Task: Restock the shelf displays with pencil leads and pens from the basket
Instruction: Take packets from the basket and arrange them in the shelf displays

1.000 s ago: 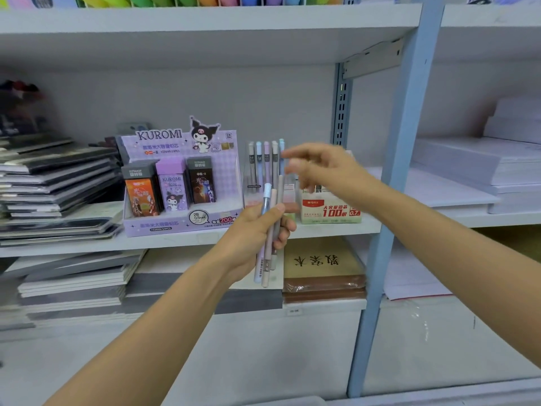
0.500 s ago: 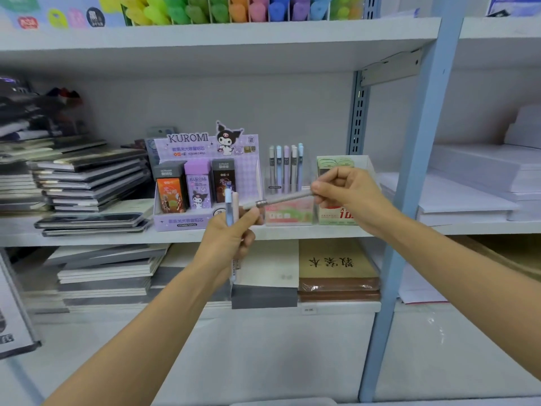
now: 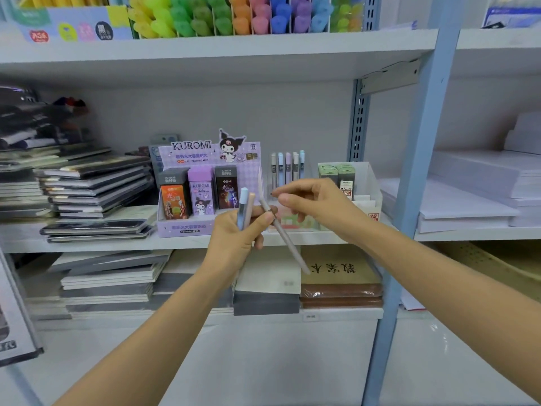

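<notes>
My left hand (image 3: 234, 238) grips a light blue pen (image 3: 243, 205) and a beige pen (image 3: 250, 210) upright. Its thumb also pins a grey pen (image 3: 288, 247) that slants down to the right. My right hand (image 3: 313, 205) hovers just right of that pen's upper end with loosely curled fingers, holding nothing. Behind the hands on the middle shelf, a clear pen holder (image 3: 292, 222) carries several pastel pens (image 3: 288, 168). To its left stands the purple Kuromi lead display (image 3: 209, 186), to its right a white box (image 3: 367, 183) of green lead packs. The basket is out of view.
Stacks of dark notebooks (image 3: 93, 186) fill the shelf's left side. White paper reams (image 3: 468, 200) lie right of the blue upright post (image 3: 409, 186). Coloured highlighters (image 3: 234, 16) line the top shelf. More notebooks and a brown-wrapped book (image 3: 339, 276) lie on the lower shelf.
My right hand has let go of the grey pen's far end. The pen has swung down from nearly level to a slant, still pinned by my left thumb. The camera has moved closer.
</notes>
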The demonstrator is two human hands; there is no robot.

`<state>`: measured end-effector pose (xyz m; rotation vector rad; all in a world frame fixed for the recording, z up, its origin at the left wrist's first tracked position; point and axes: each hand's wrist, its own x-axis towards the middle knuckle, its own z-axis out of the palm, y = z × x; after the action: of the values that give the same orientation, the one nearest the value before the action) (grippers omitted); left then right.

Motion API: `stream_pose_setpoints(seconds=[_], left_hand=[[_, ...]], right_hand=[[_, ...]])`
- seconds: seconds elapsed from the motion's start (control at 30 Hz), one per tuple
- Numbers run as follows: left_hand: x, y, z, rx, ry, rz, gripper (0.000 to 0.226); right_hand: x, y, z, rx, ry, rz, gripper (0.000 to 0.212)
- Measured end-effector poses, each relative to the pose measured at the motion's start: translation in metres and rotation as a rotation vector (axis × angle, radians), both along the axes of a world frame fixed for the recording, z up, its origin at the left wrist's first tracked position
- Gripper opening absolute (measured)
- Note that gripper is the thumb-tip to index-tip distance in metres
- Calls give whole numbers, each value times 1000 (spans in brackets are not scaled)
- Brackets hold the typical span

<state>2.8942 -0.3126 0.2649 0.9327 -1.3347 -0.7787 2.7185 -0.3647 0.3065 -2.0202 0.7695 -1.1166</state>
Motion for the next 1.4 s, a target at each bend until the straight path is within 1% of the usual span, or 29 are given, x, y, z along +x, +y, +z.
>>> stream_pose_setpoints(seconds=[0.13, 0.23, 0.3, 0.37, 0.43, 0.5, 0.57, 0.7, 0.77, 0.93, 1.03, 1.17, 1.23, 1.3, 1.4], left_hand=[[-4, -1, 0, 10, -52, -24, 13], [-4, -1, 1, 34, -46, -33, 13], [-3, -5, 4, 110, -17, -18, 14], [-2, -11, 8, 227, 123, -53, 16], [0, -15, 11, 273, 272, -135, 22], [3, -18, 13, 244, 263, -169, 26], [7, -20, 12, 197, 189, -193, 26], [11, -25, 11, 130, 93, -234, 23], [12, -28, 11, 109, 66, -228, 22], [14, -36, 11, 103, 84, -257, 26], [15, -41, 11, 99, 80, -277, 27], [17, -43, 11, 108, 133, -324, 28], [17, -43, 10, 118, 163, -354, 29], [17, -42, 9, 121, 171, -372, 30], [18, -40, 8, 112, 152, -370, 28]], right_hand=[[11, -2, 6, -8, 129, 28, 17], [9, -4, 7, -68, 154, 7, 15], [3, -8, 15, -109, 90, -17, 13], [-8, -15, 31, -139, -50, -89, 11], [-22, -27, 49, -192, -175, -194, 11], [-32, -42, 63, -268, -230, -295, 10], [-38, -58, 71, -310, -234, -372, 10], [-38, -82, 70, -327, -155, -441, 10], [-34, -91, 66, -319, -66, -452, 12], [-23, -105, 52, -330, 142, -475, 14], [-25, -109, 52, -333, 216, -462, 11], [-27, -111, 56, -328, 309, -437, 11], [-23, -111, 56, -321, 310, -428, 12], [-17, -111, 54, -316, 253, -426, 16], [-9, -111, 51, -414, 228, -507, 12]])
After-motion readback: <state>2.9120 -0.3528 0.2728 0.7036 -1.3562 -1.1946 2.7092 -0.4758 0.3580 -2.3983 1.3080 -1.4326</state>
